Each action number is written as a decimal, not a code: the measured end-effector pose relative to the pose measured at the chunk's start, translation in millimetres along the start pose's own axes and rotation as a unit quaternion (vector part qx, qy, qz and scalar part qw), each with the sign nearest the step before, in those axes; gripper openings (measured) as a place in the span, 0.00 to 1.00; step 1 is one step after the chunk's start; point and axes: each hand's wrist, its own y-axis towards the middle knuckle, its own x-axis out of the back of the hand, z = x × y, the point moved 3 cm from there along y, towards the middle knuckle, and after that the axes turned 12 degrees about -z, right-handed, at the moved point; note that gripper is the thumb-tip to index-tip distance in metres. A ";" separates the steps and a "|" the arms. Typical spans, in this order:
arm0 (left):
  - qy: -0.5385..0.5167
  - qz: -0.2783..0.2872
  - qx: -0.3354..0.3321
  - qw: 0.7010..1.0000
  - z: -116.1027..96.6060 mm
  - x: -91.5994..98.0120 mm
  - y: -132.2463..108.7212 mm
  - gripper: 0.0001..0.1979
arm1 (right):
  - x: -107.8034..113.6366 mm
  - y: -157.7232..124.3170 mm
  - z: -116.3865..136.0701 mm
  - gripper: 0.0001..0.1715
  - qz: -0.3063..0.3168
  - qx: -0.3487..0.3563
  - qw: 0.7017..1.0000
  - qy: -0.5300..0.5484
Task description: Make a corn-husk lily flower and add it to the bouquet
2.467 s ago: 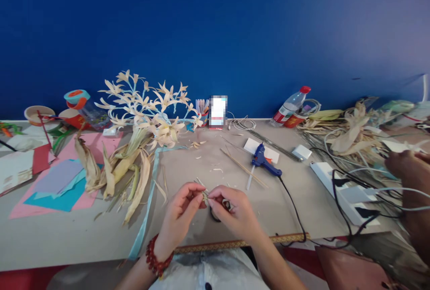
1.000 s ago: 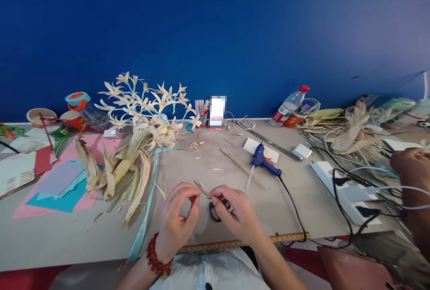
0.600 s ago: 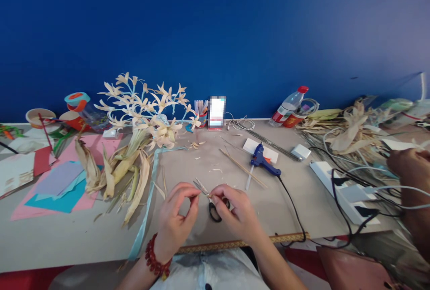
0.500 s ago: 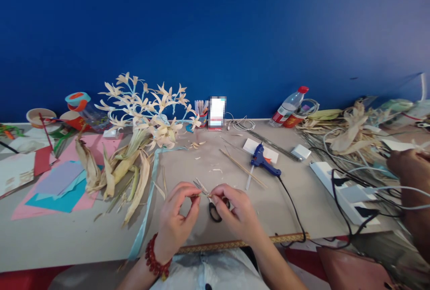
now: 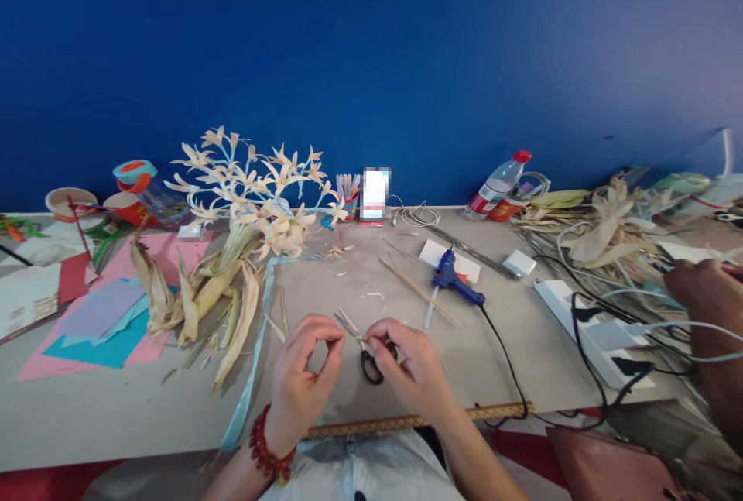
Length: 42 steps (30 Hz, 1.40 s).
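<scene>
My left hand [image 5: 305,365], with a red bead bracelet on its wrist, is closed with thumb and index finger close together; whatever is in the pinch is too small to name. My right hand [image 5: 406,358] pinches something tiny between thumb and fingers, also too small to make out. A narrow gap separates the two sets of fingertips. Scissors with black handles [image 5: 371,371] lie on the table between and partly behind my hands, blades pointing away from me. Pale scraps [image 5: 371,294] are scattered beyond them.
Corn husk flowers [image 5: 272,199] and loose husks [image 5: 237,323] stand at left, beside a light blue ribbon [image 5: 248,389]. A blue glue gun [image 5: 453,278] rests near thin sticks [image 5: 418,289]. At right lie a power strip [image 5: 586,338], cables and another person's hand [image 5: 702,292].
My left hand has shifted slightly left, so the gap between my fingertips has widened. My right hand stays nearly still. The person's hand at far right has moved a little left.
</scene>
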 end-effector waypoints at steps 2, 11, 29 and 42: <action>0.006 0.001 0.008 1.000 0.4 0.3 0.1 0.07 | 1.5 0.7 1.8 0.08 0.002 0.006 1.000 -0.005; 0.000 0.041 -0.019 0.999 -6.1 -2.0 -0.1 0.09 | -1.2 5.6 14.2 0.08 0.025 0.044 0.998 -0.033; -0.046 0.054 0.004 0.997 -5.1 -4.8 -0.2 0.09 | -7.0 0.4 7.6 0.09 -0.003 -0.001 0.999 0.053; -0.008 0.069 0.000 0.998 -4.8 -3.6 0.7 0.09 | -8.5 0.8 4.9 0.08 0.005 -0.035 0.994 0.105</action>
